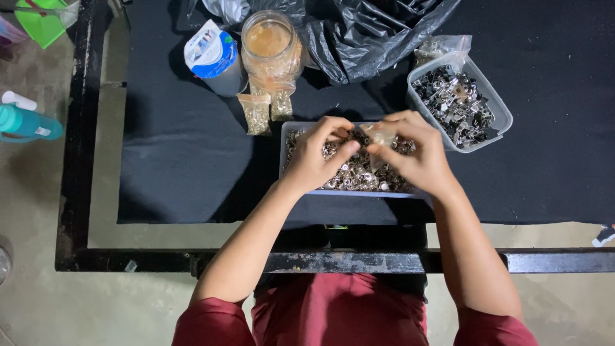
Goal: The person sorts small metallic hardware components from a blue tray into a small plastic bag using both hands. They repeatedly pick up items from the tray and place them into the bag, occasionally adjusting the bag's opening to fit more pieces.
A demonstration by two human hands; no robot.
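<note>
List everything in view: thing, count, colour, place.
tray of metal fasteners: 1, silvery, table centre, under both hands
tub of metal clips: 1, clear tub, dark and silvery contents, right of tray
small filled bags: 2, clear, brass-coloured contents, behind tray on the left
jar: 1, clear, amber inside, far centre
can: 1, blue and white top, left of jar
plastic sheet: 1, black, far edge
cloth: 1, black, covers the table
bottle: 1, teal, on the floor, left
left hand: over the tray, fingertips at the small bag
right hand: holds small bag, clear

Dark red sleeves (short); bare forearms.
</note>
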